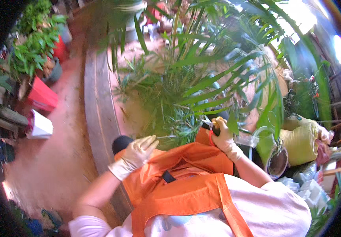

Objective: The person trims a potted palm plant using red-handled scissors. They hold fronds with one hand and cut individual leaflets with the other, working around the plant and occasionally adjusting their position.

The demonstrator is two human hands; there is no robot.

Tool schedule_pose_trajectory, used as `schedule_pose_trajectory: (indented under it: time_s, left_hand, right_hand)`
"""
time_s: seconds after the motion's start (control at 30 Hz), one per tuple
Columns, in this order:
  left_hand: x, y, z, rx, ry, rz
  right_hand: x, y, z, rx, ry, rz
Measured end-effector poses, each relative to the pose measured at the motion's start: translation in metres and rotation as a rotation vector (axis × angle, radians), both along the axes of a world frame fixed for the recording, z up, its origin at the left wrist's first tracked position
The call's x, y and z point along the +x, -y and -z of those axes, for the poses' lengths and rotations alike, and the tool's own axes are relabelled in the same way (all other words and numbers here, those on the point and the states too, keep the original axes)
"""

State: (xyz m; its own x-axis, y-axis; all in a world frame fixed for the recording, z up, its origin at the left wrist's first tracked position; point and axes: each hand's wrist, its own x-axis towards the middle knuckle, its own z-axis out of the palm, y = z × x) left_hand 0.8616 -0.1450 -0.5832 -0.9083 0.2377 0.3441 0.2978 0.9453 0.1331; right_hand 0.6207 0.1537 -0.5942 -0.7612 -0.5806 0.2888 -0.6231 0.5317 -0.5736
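My right hand, in a pale glove, holds scissors with a red handle, their metal blades pointing up and left. My gloved left hand is over my left knee with its fingers extended and nothing seen in it. An orange apron covers my lap. Beyond my knees stands a leafy potted-type plant with long narrow leaves, blurred in part; its base is hidden. Cut-looking green leaves lie in a heap close to the scissors.
A wooden board or ledge runs along the left. Farther left are a red pot, a white pot and green potted plants. A yellow-green sack and plastic-wrapped items stand at the right.
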Motion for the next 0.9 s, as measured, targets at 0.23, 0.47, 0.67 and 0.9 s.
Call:
schedule_pose_trajectory:
  time_s: [0.23,0.47,0.67,0.9]
  left_hand:
    - [-0.01,-0.032,0.005,0.411,-0.234,-0.393]
    - [0.002,-0.022,0.016,0.378,-0.201,-0.456]
    - [0.008,0.009,0.018,0.307,0.005,-0.39]
    - [0.024,0.06,0.015,0.321,0.188,-0.097]
  right_hand:
    - [0.0,-0.016,-0.006,-0.094,0.102,0.058]
    - [-0.006,-0.001,-0.009,-0.143,0.073,0.044]
    - [-0.038,0.02,-0.001,0.124,-0.09,0.034]
    - [-0.085,0.042,0.029,0.423,-0.293,-0.206]
